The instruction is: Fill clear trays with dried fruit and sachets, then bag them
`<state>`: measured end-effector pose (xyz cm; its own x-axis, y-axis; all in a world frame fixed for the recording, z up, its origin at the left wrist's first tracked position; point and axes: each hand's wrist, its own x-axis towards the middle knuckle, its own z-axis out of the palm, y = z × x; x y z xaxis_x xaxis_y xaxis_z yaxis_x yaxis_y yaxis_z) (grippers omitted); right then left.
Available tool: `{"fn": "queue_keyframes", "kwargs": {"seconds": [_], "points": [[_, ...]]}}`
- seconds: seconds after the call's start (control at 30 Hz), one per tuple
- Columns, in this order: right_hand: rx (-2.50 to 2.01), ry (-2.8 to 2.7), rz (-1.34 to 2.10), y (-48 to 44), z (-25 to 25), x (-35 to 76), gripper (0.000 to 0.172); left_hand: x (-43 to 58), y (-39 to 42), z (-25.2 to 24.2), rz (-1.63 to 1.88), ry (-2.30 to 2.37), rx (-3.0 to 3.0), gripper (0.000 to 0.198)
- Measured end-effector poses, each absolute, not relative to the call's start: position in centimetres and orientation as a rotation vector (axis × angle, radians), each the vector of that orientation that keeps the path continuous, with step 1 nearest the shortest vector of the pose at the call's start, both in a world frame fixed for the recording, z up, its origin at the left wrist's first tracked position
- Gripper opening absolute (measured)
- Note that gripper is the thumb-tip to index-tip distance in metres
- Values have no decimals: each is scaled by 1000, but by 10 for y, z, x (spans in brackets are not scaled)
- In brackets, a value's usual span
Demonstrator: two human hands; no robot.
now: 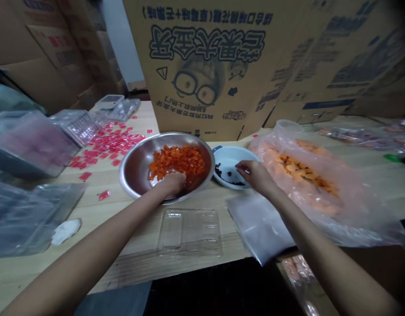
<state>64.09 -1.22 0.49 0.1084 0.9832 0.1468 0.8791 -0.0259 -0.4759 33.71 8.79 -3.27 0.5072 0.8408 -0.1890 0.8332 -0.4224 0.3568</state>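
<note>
My left hand point(172, 183) reaches into a steel bowl point(134, 163) of orange diced pieces point(178, 160), its fingers curled down among the pieces at the near side. My right hand point(255, 174) is over a small white bowl point(229, 157) that holds a few dark bits point(219, 170), with its fingers pinched together at the bowl's right rim. What either hand grips is too small to make out. A clear plastic tray point(189, 231) with compartments lies on the wooden table point(103, 215) just in front of me, between my arms.
A large plastic bag of orange slices point(308, 175) lies at the right, with a flat grey pouch point(260, 226) beside it. Red sachets point(106, 142) are scattered at the left near stacked clear trays point(77, 125). Cardboard boxes point(222, 61) wall the back. A white wad point(66, 230) lies near left.
</note>
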Motion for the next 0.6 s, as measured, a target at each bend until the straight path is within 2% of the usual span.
{"fn": "queue_keyframes", "kwargs": {"seconds": [0.17,0.3,0.47,0.53,0.6], "points": [[-2020,-1807,470,49,-38,646,10,315,76,-17,43,1444,2401,6],[-2008,-1742,604,59,-53,650,17,286,62,-4,530,1365,2276,13],[-1895,-1624,691,36,-26,657,13,270,18,7,1005,1265,1958,21],[-1733,-1598,725,6,-12,646,7,275,-12,13,1110,1243,1873,18],[-1525,-1609,788,-29,-6,625,12,287,-41,14,1092,1198,1873,14]]}}
